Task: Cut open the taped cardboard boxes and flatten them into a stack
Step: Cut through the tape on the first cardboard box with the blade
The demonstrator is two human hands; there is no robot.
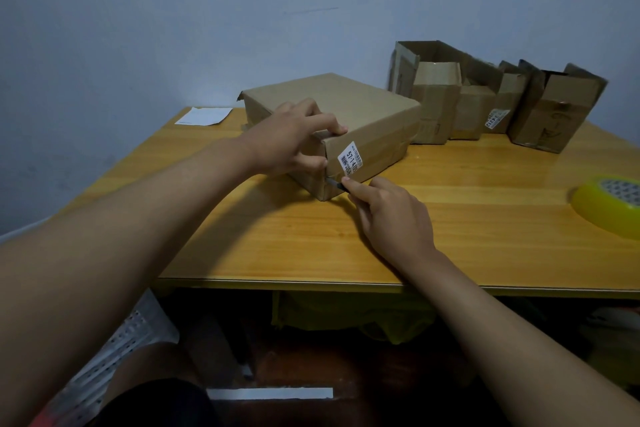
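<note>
Knife [335,183] in right hand [391,215] fingers, blade leftward into box [346,121] corner, left hand [291,139] gripping box.

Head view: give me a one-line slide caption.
Left hand steadies the taped box while right hand works a cutter blade into its near corner seam.

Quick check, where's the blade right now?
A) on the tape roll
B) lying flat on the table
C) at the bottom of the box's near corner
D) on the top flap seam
C: the right hand holds the blade low at the near corner of the box, under the white label, while the left hand steadies the box.
</note>
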